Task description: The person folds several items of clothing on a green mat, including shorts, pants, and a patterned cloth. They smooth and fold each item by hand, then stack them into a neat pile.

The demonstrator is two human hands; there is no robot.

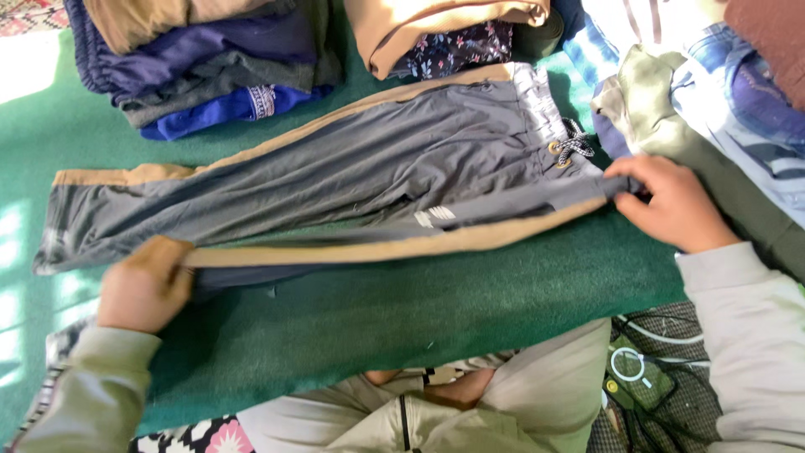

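While I sit cross-legged at the six o'clock edge of the green felt mat [352, 310], the grey track trousers with tan side stripes [335, 176] lie flat across it, their long axis running from nine o'clock, where the leg ends are, to three o'clock, where the white drawstring waistband [549, 113] sits. My left hand [144, 283] is closed in a pinch on the near cuff at about eight o'clock. My right hand [671, 203] is at three o'clock, fingers curled shut on the near corner of the waistband. Both hands hold the near edge, so the garment lies away from me, toward twelve o'clock. Folded stacks of clothes [201, 67] rest beyond it at eleven o'clock, and a loose heap of garments [713, 92] at two o'clock.
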